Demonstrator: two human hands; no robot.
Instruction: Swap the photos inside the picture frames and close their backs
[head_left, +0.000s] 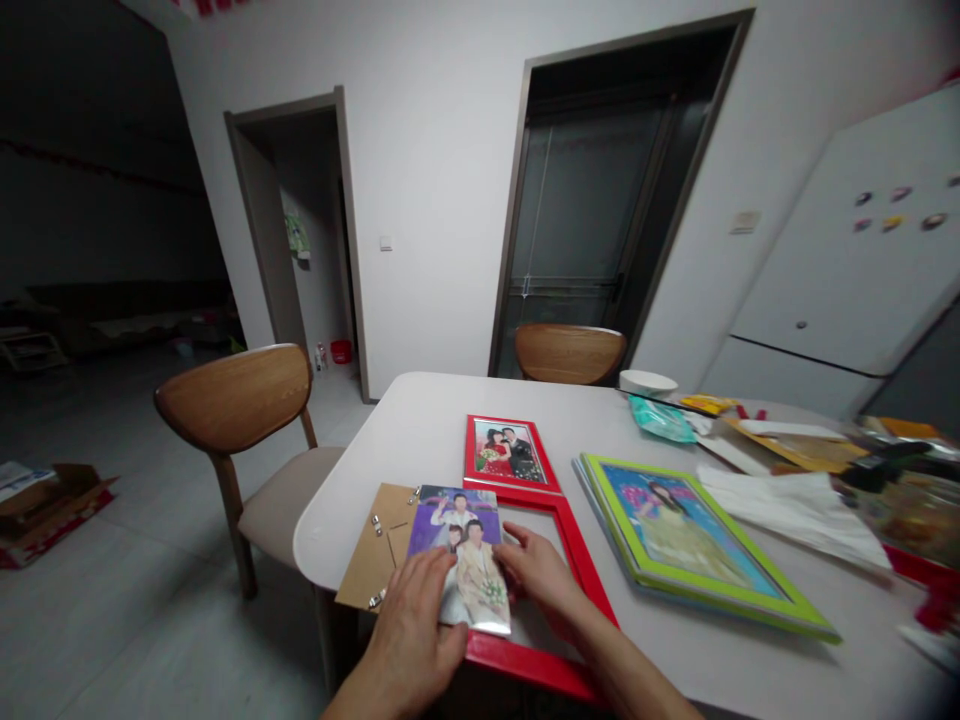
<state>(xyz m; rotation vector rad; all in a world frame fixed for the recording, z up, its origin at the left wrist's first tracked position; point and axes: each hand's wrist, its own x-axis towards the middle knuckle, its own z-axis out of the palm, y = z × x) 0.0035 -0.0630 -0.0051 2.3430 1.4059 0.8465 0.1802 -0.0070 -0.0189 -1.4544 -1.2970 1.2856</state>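
Observation:
A glossy photo print (pixel 480 585) of several dressed-up people lies partly over a brown backing board (pixel 364 545) and partly over an empty red picture frame (pixel 589 570). My left hand (pixel 416 620) holds the print by its lower left side, fingers laid along the edge and thumb near the bottom. At the opposite edge, my right hand (pixel 536 570) grips the print with bent fingers, its wrist crossing the frame's opening. Metal clips show on the board. Just beyond the frame lies a smaller red framed photo (pixel 510 452) of a couple.
A green framed photo (pixel 686 530) tops a stack of frames to the right. Beyond it are white paper (pixel 795 510), a teal packet (pixel 661 420) and a white bowl (pixel 647 383). Wooden chairs (pixel 232 400) stand at the white table's (pixel 420 420) left and far sides.

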